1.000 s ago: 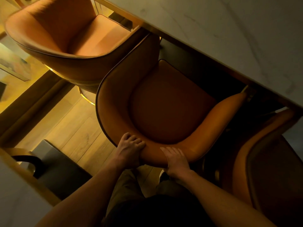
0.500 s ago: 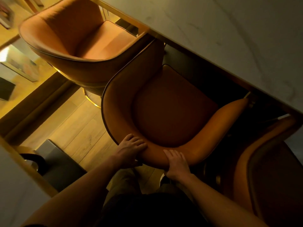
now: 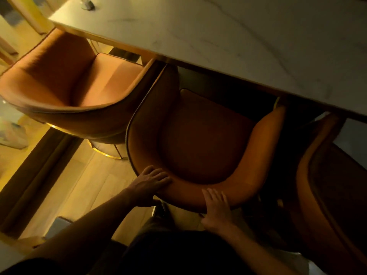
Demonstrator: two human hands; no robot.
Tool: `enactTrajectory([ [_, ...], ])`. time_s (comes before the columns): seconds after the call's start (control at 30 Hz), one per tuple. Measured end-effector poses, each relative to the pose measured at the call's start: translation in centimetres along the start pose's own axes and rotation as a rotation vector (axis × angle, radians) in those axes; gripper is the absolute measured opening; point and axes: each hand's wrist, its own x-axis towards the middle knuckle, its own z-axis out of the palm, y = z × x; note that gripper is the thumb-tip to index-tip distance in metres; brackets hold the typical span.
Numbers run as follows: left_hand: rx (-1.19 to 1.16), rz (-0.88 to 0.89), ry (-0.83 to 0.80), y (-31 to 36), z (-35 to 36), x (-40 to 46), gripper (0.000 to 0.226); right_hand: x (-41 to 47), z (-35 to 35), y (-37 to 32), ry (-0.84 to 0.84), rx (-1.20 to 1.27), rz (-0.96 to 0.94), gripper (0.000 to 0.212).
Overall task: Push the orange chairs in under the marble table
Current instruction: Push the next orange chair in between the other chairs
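Pressing flat on the curved backrest of the middle orange leather tub chair, with left hand at the rim's left bend and right hand just beside it, fingers spread and open, gripping nothing. Standing partly under the white veined marble table, only the arm tips below its edge. Risk of rubbing against the left orange tub chair, which seems to touch the middle chair's left arm. Could also hit the dark-backed orange chair near the middle chair's right side. Possible slipping of flat palms on smooth leather, and turning instead of going straight if pushed unevenly.
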Motion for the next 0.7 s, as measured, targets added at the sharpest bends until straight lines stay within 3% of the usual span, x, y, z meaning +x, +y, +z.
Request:
enactTrajectory([
  [0.2, 0.063, 0.032, -0.052, -0.4, 0.2, 1.9, 0.08, 0.0, -0.1, -5.6, 0.048, -0.014, 0.109, 0.086],
  [0.4, 0.04, -0.051, -0.055, -0.2, 0.7, 2.4, 0.082, 1.0, -0.8, -7.0, 0.036, -0.006, 0.21, 0.075],
  [0.7, -0.029, -0.189, 0.041, 0.9, 0.7, 2.2, 0.058, 1.6, -1.1, -5.5, -0.023, 0.015, 0.101, 0.071],
])
